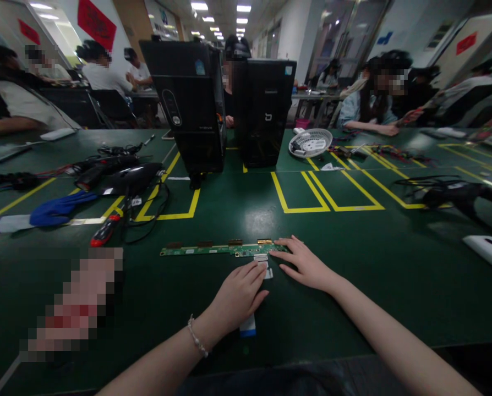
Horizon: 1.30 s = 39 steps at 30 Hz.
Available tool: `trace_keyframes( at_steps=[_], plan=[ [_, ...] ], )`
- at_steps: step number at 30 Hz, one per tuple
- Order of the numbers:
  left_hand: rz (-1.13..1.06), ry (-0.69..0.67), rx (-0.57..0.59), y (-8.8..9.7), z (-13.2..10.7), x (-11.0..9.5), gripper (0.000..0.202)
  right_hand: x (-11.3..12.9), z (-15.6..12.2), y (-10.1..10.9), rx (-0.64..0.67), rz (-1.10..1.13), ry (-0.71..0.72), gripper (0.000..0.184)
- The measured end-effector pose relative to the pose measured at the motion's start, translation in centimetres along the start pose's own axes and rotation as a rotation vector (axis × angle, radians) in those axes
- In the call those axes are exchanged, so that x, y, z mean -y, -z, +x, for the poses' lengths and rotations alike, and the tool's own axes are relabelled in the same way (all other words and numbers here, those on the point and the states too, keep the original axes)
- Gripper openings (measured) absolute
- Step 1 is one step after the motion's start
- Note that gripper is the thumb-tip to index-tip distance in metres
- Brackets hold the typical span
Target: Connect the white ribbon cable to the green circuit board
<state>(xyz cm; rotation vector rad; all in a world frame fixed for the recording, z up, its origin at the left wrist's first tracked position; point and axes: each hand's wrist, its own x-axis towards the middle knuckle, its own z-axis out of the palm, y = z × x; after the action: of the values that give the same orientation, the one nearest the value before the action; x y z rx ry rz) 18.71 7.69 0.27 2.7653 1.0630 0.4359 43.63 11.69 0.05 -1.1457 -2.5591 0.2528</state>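
Observation:
A long, narrow green circuit board (202,250) lies on the green table in front of me, with copper-coloured tabs along its far edge. My left hand (235,294) has its fingers closed together and bent down onto a flat white ribbon cable (247,324) near the board's front edge. The cable passes beneath this hand, and its blue end shows below; the thumb stands apart from the fingers. My right hand (306,265) lies with fingers spread over the board's right end, partly covering it.
Two black computer towers (188,110) stand beyond the board. To the left are a red-and-black screwdriver (104,231), a blue glove (60,209), dark cables and a pixelated patch. A white basket (311,144) and a white device (487,250) lie to the right. Several people sit at tables behind.

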Motion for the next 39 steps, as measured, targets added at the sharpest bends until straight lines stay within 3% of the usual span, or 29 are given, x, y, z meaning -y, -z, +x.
trace_keyframes(
  at_steps=[39],
  plan=[
    [-0.058,0.029,0.056,-0.06,0.31,0.47,0.043,-0.39,-0.02,-0.03,0.001,0.015,-0.01,0.039]
  ],
)
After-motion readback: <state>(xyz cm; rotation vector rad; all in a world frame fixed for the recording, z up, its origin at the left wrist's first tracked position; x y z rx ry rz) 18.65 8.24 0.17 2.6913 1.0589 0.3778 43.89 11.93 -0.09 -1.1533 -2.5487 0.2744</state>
